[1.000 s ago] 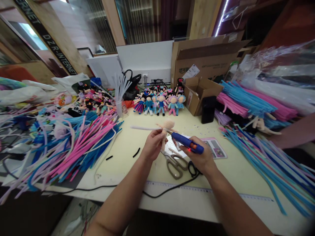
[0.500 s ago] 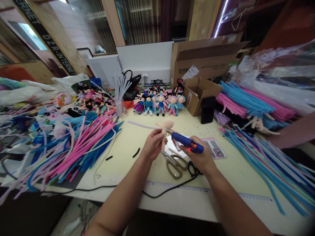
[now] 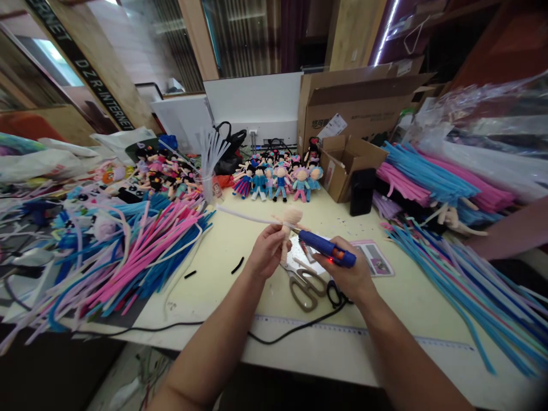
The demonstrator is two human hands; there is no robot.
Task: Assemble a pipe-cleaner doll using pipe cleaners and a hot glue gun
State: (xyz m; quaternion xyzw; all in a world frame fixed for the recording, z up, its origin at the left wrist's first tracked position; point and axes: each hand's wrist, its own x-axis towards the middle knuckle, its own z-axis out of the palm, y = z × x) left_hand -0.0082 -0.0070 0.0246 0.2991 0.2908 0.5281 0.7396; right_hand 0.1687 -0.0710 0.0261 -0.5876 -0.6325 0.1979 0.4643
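Between its closed fingers, my left hand (image 3: 268, 251) grips a pale peach doll (image 3: 293, 216) made of fuzzy stems, its round head pointing away from me. A white pipe cleaner (image 3: 244, 216) sticks out leftward from the doll's body. My right hand (image 3: 349, 274) is wrapped round a blue hot glue gun (image 3: 325, 246) with orange parts and a small red light. The gun's nozzle is at the doll's upper body; whether it touches is too small to tell. Scissors (image 3: 305, 290) with grey-brown handles lie beneath the hands, beside a second, black-handled pair (image 3: 334, 294).
Pink and blue pipe cleaners (image 3: 141, 257) heap at the left; more blue stems (image 3: 445, 285) lie at the right. Finished dolls (image 3: 280, 180) stand at the back, near cardboard boxes (image 3: 353, 162) and a black box-shaped object (image 3: 362, 191). A black cord (image 3: 291, 332) crosses the front.
The free end of the white pipe cleaner has shifted slightly left and up. Both hands, the doll and the glue gun stay almost where they were.
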